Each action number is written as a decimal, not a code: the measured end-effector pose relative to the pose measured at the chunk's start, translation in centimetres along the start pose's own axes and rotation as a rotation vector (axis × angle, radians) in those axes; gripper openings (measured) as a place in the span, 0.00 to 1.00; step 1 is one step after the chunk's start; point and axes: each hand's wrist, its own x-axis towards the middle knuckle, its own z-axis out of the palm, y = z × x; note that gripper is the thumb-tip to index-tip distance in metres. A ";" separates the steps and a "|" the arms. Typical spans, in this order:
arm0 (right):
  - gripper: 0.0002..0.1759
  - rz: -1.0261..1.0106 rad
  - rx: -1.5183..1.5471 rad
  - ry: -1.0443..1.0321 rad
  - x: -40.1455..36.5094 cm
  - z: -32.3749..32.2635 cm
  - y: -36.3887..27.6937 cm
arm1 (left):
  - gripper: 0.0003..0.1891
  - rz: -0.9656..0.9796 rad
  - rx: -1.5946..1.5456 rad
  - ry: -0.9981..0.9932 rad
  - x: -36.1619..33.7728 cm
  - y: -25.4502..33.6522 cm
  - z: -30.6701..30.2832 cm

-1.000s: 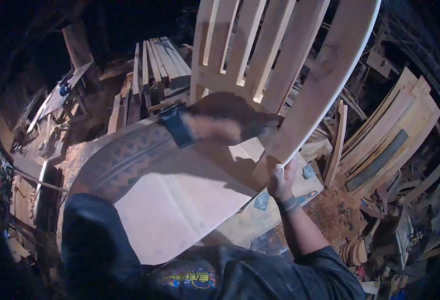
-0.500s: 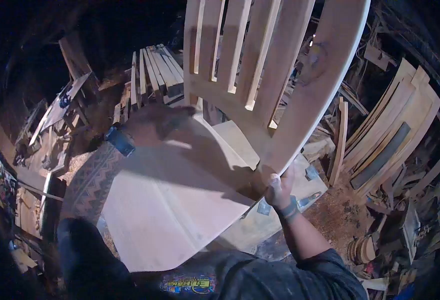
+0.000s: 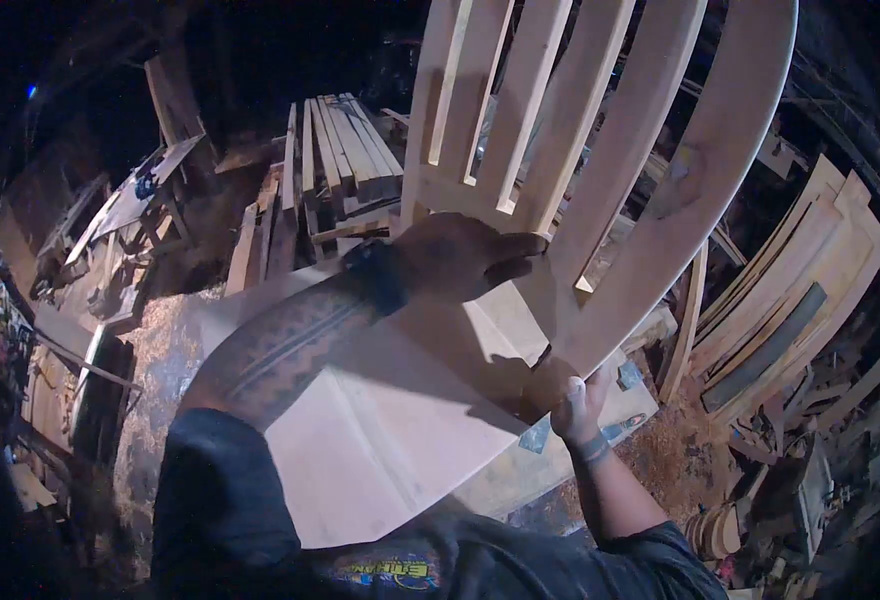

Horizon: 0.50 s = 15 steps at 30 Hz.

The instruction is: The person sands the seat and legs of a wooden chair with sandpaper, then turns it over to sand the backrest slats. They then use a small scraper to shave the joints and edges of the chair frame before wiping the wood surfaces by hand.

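A bare-wood chair stands in front of me, with a tall slatted back [image 3: 685, 200] and a wide pale seat [image 3: 355, 460]. My left hand [image 3: 465, 258] reaches across over the seat, its fingers stretched out and their tips at the lower rail of the back. A dark band circles that wrist, and the hand's shadow falls on the seat. At the right rear corner, my right hand [image 3: 580, 408] is wrapped around the lower end of the chair's outer back post. Its thumb lies on the near side, while the other fingers are partly hidden behind the wood.
Under the chair is a pale board [image 3: 510, 470]. Stacked wooden planks [image 3: 355, 150] lie beyond the seat to the left. Curved boards [image 3: 810, 260] lean in a pile at the right, over a floor with sawdust [image 3: 675, 455]. Wood scraps fill both sides.
My left hand has moved rightward from the seat's left rear side to the back's lower rail. In view, the chair has shifted slightly right. My right hand keeps its hold on the post.
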 end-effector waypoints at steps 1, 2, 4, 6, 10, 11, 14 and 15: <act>0.48 -0.001 0.001 0.015 0.0 0.0 -0.2 | 0.20 -0.030 0.055 -0.050 0.0 0.6 -0.8; 0.49 -0.002 0.004 0.028 0.0 0.5 -0.6 | 0.21 -0.020 0.043 -0.069 0.1 0.7 -1.4; 0.50 0.007 -0.003 0.053 -0.1 0.7 -0.7 | 0.22 0.005 0.021 -0.128 -0.2 0.4 -2.4; 0.50 0.041 -0.028 0.032 -0.3 0.1 -0.3 | 0.21 -0.062 -0.009 -0.166 1.1 0.8 -1.5; 0.47 0.067 -0.001 -0.106 -0.7 -1.1 0.3 | 0.17 -0.040 0.015 -0.213 -0.3 -0.1 -3.4; 0.48 0.064 -0.023 -0.099 -0.8 -0.9 0.3 | 0.17 0.006 0.030 -0.247 -1.6 -1.7 -3.7; 0.49 0.042 -0.008 -0.045 -0.6 -0.5 0.4 | 0.19 0.125 0.048 0.003 -4.4 -6.6 -4.2; 0.49 0.044 0.007 -0.037 -0.8 -0.2 0.2 | 0.19 0.033 -0.051 0.110 -4.9 -7.5 -3.7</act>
